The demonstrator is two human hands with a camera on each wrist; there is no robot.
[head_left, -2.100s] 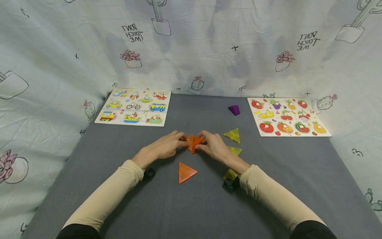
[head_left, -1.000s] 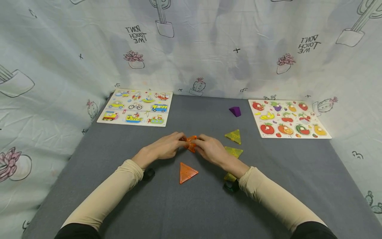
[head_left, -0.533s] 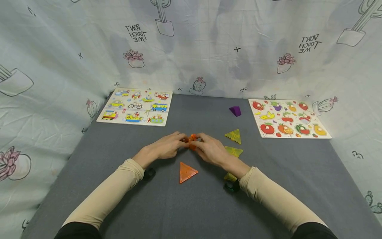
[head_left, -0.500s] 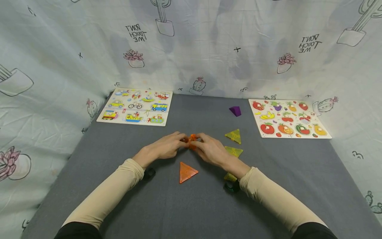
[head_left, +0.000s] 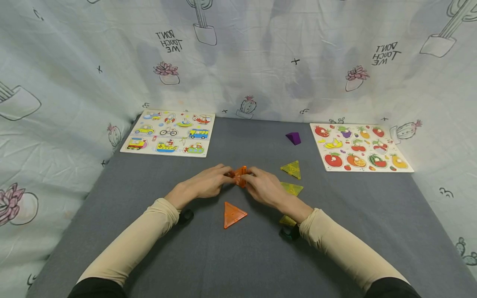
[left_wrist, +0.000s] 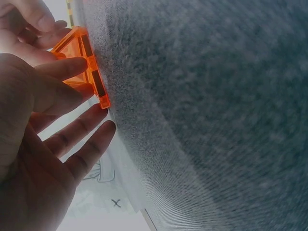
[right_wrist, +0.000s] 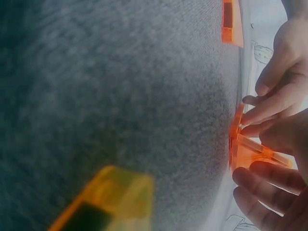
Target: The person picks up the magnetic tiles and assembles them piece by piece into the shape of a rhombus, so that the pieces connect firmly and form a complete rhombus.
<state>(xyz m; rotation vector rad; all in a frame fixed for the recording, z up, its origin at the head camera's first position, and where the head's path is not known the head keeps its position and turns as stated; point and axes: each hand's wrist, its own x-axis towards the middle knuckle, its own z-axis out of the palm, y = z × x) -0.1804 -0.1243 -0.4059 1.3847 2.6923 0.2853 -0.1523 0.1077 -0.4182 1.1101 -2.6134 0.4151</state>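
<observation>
Hands meet at the middle of the grey bench (head_left: pixel 149 248): the left hand (head_left: pixel 204 185) and the right hand (head_left: pixel 263 186) both pinch the orange tile assembly (head_left: pixel 240 175), standing on the cloth between their fingertips. Just nearer the person, 1 orange triangle tile (head_left: pixel 232 215) lies flat. Right of the hands lie 2 yellow triangle tiles (head_left: pixel 291 169), with a purple pyramid (head_left: pixel 293 138) farther back. A vehicle puzzle board (head_left: pixel 169 133) and a fruit puzzle board (head_left: pixel 358 145) flank the far corners.
</observation>
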